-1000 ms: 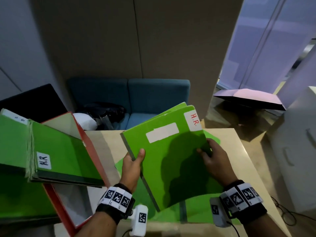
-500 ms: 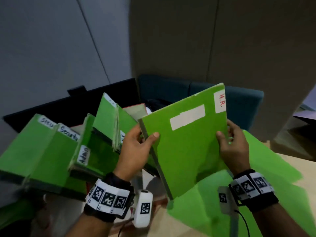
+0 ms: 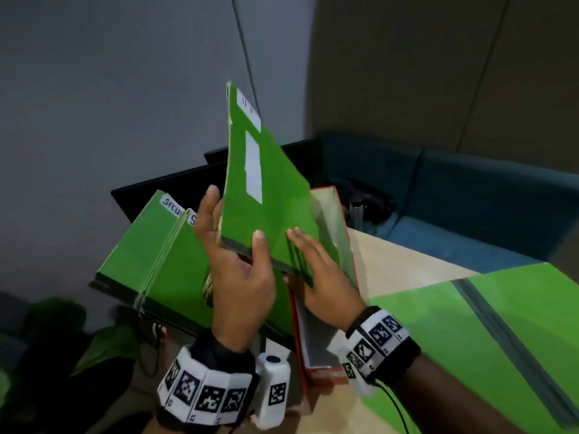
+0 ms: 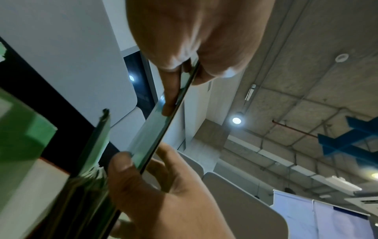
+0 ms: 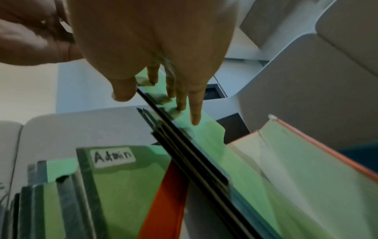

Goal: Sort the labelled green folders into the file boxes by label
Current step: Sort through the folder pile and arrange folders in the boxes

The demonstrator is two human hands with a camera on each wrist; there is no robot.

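The left hand point(image 3: 238, 277) pinches the upright green folder point(image 3: 260, 195) at its bottom edge; at its 3 o'clock, the right hand point(image 3: 319, 277) lies spread flat against the cover, above the orange file box point(image 3: 341, 245).

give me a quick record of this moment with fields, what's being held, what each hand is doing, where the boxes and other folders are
held item: thin green card folder with white labels, tilted near upright above the boxes
left hand: grips the folder's lower corner, thumb on the front face
right hand: straight fingers pressed flat against the folder's lower front
target area: red-edged file box just behind the folder
filed folders: green folders labelled Security at left; one labelled Admin in the right wrist view
still unsorted: flat green folders on the beige table
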